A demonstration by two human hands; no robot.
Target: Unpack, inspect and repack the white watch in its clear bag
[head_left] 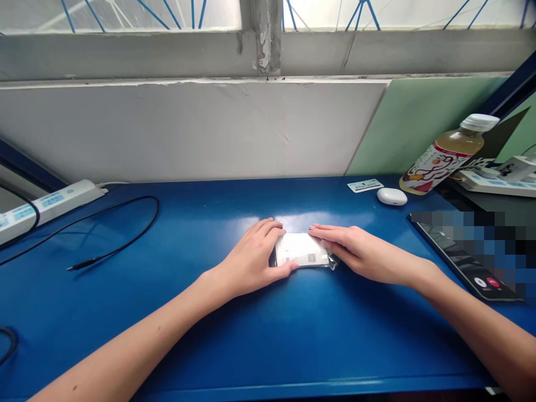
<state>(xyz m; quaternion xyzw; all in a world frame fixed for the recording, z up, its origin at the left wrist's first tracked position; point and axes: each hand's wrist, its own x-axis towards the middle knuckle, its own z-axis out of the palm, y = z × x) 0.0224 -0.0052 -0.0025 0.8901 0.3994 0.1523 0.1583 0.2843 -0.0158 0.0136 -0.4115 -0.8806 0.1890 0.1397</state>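
A small white flat packet [302, 248] in clear plastic wrap lies on the blue tabletop [251, 346] at the middle of the view. A small square printed code shows near its front right corner. My left hand [260, 251] grips its left end, the thumb along the front edge and the fingers at the back corner. On the other side, my right hand [355, 251] is at the packet's right end, its straight fingers held together over the back right corner. Crinkled clear wrap sticks out below those fingers. The underside of the packet is hidden.
A black cable [125, 245] curls on the left near a white power strip [50, 206]. At the right are a white earbud case [392, 196], a printed card [365, 186], a leaning drink bottle [444, 156] and a phone [456, 259]. A wall [188, 134] borders the back.
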